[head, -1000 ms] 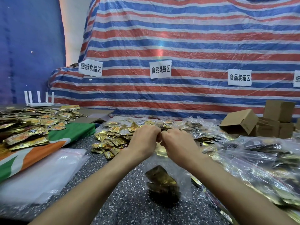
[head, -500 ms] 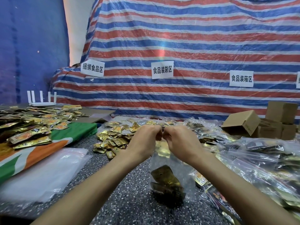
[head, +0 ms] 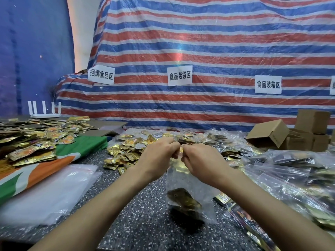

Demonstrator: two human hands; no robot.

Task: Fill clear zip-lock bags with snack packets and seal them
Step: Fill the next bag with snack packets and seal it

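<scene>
Three white paper signs hang on the striped tarp [head: 199, 42], each with black Chinese characters. The left sign [head: 101, 75] reads 捆绑食品区, the middle sign [head: 180, 75] reads 食品装袋区, and the right sign [head: 268, 84] reads 食品装箱区. A fourth sign [head: 333, 87] is cut by the right edge — its text cannot be read. The gold packets [head: 125, 153] carry print, but it is too blurred to read.

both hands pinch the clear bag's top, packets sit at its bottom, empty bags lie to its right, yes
No: the head view shows the empty bags to the left of the clear bag. The left hand and right hand do pinch its top, with packets at its bottom.
</scene>
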